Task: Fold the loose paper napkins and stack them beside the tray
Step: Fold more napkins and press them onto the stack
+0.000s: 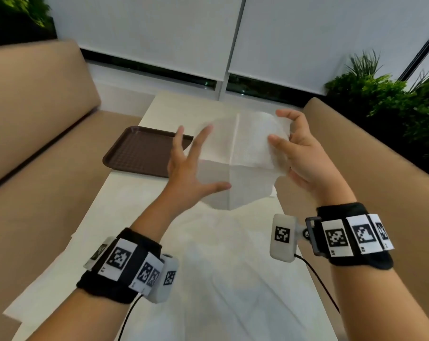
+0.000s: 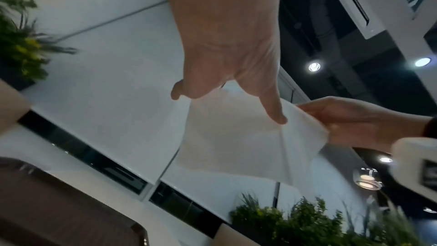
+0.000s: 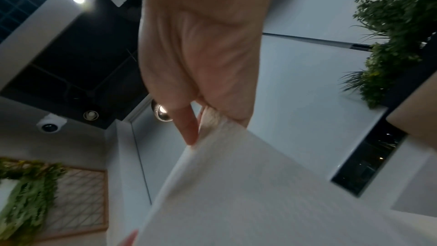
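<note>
A white paper napkin (image 1: 243,141) hangs unfolded in the air above the white table (image 1: 124,193), its creases showing. My right hand (image 1: 282,129) pinches its right edge, thumb in front and fingers behind. My left hand (image 1: 201,156) is spread with straight fingers against the napkin's left side and grips nothing. The left wrist view shows the left hand (image 2: 227,107) with its thumb on the napkin (image 2: 231,141), and the right hand (image 2: 354,119) holding the far edge. In the right wrist view the right hand (image 3: 201,119) pinches the napkin (image 3: 260,194). The brown tray (image 1: 139,151) lies on the table's left side.
Loose napkins (image 1: 221,267) lie spread over the near half of the table, one (image 1: 48,291) overhanging its left edge. Tan benches flank the table on the left (image 1: 36,143) and on the right (image 1: 356,156). Plants (image 1: 393,99) stand at the back right.
</note>
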